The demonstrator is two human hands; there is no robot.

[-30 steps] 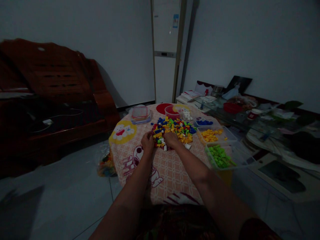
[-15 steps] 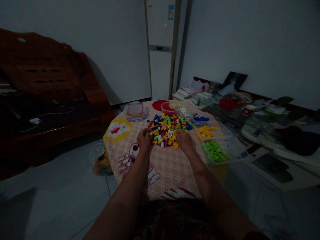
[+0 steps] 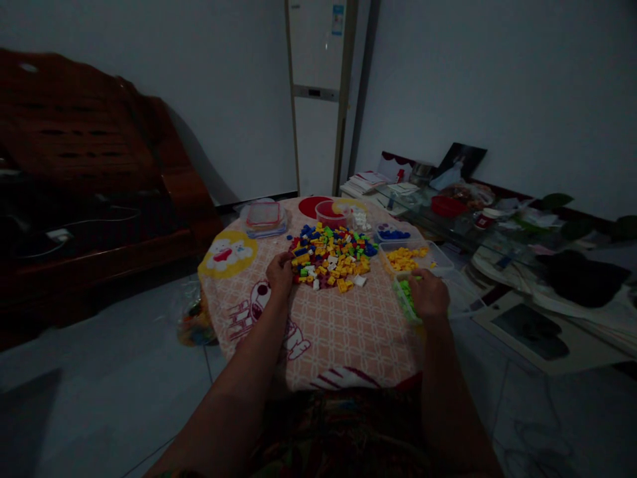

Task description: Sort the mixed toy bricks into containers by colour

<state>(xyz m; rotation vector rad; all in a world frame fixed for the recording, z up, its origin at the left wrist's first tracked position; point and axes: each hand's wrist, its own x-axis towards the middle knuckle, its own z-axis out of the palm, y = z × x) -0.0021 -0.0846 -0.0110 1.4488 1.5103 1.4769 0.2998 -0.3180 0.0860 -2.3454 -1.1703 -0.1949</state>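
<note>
A pile of mixed bricks point(image 3: 331, 255) in yellow, blue, green, red and white lies on the patterned tablecloth point(image 3: 348, 332). At the pile's left edge is my left hand point(image 3: 280, 272), its fingers curled together; what they hold, if anything, is too small to tell. Over the box of green bricks point(image 3: 407, 299) on the right, my right hand point(image 3: 428, 292) has its fingers bent down and partly hides the contents; its fingertips look pressed together. Just behind stands a clear box of yellow bricks point(image 3: 405, 257), and beyond it one with blue bricks point(image 3: 394, 235).
Stacked lids point(image 3: 263, 218) lie at the table's back left. A round clear tub point(image 3: 332, 214) and some white bricks point(image 3: 361, 219) are at the back. A cluttered glass table point(image 3: 423, 206) stands to the right, a wooden bench point(image 3: 99, 166) to the left.
My right hand has moved right, from the pile to over the green bricks' box. A white brick now shows at the pile's front right. My left hand stays by the pile. The view has shifted slightly.
</note>
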